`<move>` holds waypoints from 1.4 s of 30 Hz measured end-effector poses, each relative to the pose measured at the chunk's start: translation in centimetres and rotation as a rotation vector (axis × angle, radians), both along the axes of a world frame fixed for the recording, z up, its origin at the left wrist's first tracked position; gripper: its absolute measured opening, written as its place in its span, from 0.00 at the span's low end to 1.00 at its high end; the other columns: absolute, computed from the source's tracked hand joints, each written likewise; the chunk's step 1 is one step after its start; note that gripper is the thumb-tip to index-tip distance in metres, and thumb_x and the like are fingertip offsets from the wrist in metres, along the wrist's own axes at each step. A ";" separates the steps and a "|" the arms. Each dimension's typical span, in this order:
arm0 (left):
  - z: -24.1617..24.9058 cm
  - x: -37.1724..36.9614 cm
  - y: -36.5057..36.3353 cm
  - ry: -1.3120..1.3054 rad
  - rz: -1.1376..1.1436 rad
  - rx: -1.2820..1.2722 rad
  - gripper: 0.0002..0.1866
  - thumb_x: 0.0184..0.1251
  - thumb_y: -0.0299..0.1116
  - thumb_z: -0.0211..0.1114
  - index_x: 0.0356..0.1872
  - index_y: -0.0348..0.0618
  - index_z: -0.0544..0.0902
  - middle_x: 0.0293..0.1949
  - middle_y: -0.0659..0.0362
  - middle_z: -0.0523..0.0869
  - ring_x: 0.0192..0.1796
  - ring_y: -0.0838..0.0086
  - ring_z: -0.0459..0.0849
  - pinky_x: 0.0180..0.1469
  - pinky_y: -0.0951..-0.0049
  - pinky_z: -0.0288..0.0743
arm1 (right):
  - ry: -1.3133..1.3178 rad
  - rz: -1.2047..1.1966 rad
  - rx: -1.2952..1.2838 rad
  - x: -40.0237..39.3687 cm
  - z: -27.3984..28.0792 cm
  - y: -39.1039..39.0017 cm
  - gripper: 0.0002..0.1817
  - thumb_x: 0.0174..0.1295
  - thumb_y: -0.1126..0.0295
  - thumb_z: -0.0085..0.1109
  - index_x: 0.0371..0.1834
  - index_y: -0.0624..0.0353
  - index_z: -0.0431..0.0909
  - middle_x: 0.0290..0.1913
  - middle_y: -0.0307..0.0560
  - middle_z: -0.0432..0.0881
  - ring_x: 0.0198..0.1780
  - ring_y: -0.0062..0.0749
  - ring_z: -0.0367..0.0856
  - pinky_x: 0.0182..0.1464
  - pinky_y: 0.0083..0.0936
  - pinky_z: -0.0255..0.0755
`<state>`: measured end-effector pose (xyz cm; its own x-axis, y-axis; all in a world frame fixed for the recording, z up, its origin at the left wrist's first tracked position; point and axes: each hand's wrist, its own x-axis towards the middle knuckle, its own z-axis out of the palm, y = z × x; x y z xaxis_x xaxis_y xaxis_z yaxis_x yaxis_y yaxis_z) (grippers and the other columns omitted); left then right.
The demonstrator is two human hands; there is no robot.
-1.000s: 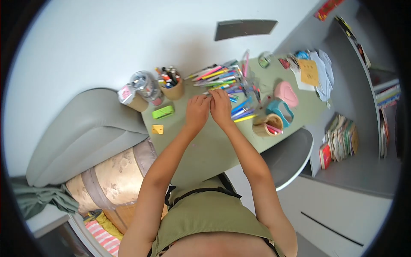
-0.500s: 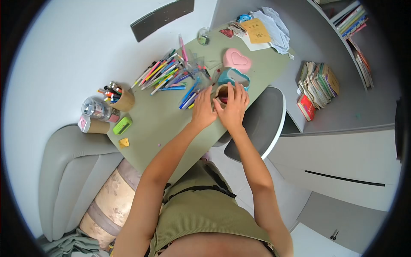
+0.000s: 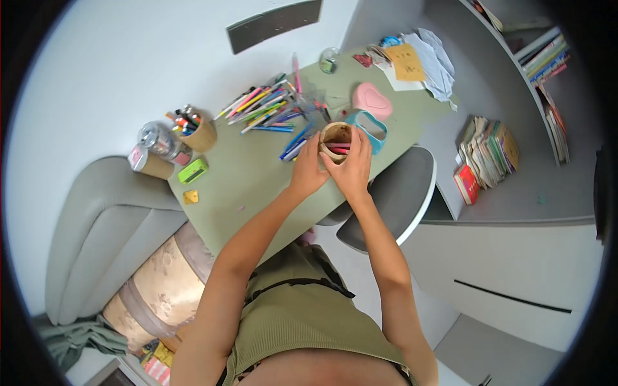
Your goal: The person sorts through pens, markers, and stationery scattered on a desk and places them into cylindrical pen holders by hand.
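Note:
Both my hands are around a round tan cup (image 3: 335, 133) near the table's right edge. My left hand (image 3: 309, 170) curves along its left side, and my right hand (image 3: 352, 168) wraps its right side. The cup tilts toward me; its opening shows a dark, stained inside with a few pink and red items. Beside my right hand is a blue heart-shaped frame (image 3: 380, 132), with a pink heart-shaped box (image 3: 371, 101) behind it. Blue pens (image 3: 295, 147) lie just left of my left hand, and a large pile of pens and markers (image 3: 261, 106) lies beyond.
On the green table (image 3: 251, 186) stand a full pen cup (image 3: 200, 136), a clear jar (image 3: 158, 139) and a green item (image 3: 192, 171) at the left. Papers (image 3: 407, 62) lie at the back right. A grey chair (image 3: 393, 193) is against the right edge; books (image 3: 489, 151) fill a shelf.
The cup has come more into view between my hands, its opening now turned toward me. The whole view has shifted, with the table's things appearing a little lower and further right.

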<state>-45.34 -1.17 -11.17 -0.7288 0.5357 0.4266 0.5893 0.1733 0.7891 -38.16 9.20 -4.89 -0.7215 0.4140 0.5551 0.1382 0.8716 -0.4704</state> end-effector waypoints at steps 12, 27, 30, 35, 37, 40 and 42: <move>-0.2 -4.5 -16.6 -0.043 0.566 -0.117 0.43 0.54 0.24 0.72 0.72 0.33 0.60 0.62 0.42 0.70 0.63 0.46 0.73 0.62 0.56 0.72 | 0.027 0.499 -0.105 -11.8 -3.0 -14.4 0.51 0.45 0.60 0.79 0.72 0.63 0.60 0.67 0.62 0.65 0.67 0.58 0.65 0.67 0.48 0.63; -1.4 -5.6 -21.2 -0.039 0.722 -0.137 0.35 0.55 0.22 0.67 0.67 0.30 0.65 0.57 0.41 0.75 0.60 0.45 0.75 0.59 0.54 0.71 | -0.032 0.574 -0.082 -14.8 -5.1 -19.3 0.53 0.47 0.56 0.79 0.74 0.62 0.57 0.70 0.64 0.64 0.68 0.60 0.66 0.68 0.47 0.64; -1.6 -4.7 -20.1 0.109 0.857 -0.058 0.31 0.54 0.21 0.65 0.63 0.32 0.69 0.53 0.43 0.76 0.55 0.47 0.76 0.55 0.53 0.70 | -0.039 0.624 -0.097 -13.9 -4.9 -18.0 0.53 0.50 0.55 0.76 0.76 0.62 0.55 0.72 0.64 0.62 0.71 0.60 0.63 0.69 0.47 0.63; -1.4 -3.3 -16.3 0.331 0.549 -0.025 0.22 0.56 0.23 0.66 0.54 0.39 0.76 0.47 0.47 0.78 0.50 0.51 0.76 0.53 0.55 0.70 | 0.021 0.519 -0.109 -11.9 -4.8 -13.8 0.35 0.62 0.63 0.66 0.70 0.63 0.64 0.67 0.62 0.70 0.66 0.60 0.69 0.66 0.47 0.65; -1.5 -3.0 -13.3 0.332 0.395 -0.066 0.17 0.58 0.24 0.66 0.50 0.41 0.78 0.46 0.49 0.79 0.50 0.53 0.77 0.52 0.57 0.70 | 0.000 0.422 -0.096 -10.6 -5.8 -10.6 0.26 0.62 0.68 0.64 0.63 0.63 0.70 0.60 0.60 0.75 0.61 0.58 0.72 0.63 0.46 0.67; -2.1 -3.1 -9.2 0.232 0.189 -0.201 0.11 0.62 0.26 0.64 0.45 0.41 0.80 0.44 0.52 0.79 0.48 0.56 0.77 0.50 0.58 0.71 | -0.114 0.278 -0.068 -7.9 -7.3 -5.6 0.16 0.59 0.74 0.62 0.50 0.62 0.78 0.51 0.55 0.80 0.54 0.53 0.76 0.57 0.43 0.69; -2.9 -2.9 -6.8 0.233 0.180 -0.232 0.10 0.63 0.26 0.62 0.44 0.41 0.81 0.43 0.54 0.80 0.47 0.57 0.78 0.50 0.59 0.72 | -0.220 0.230 -0.051 -6.1 -8.1 -2.8 0.12 0.57 0.76 0.62 0.45 0.62 0.80 0.48 0.51 0.81 0.51 0.50 0.77 0.55 0.41 0.70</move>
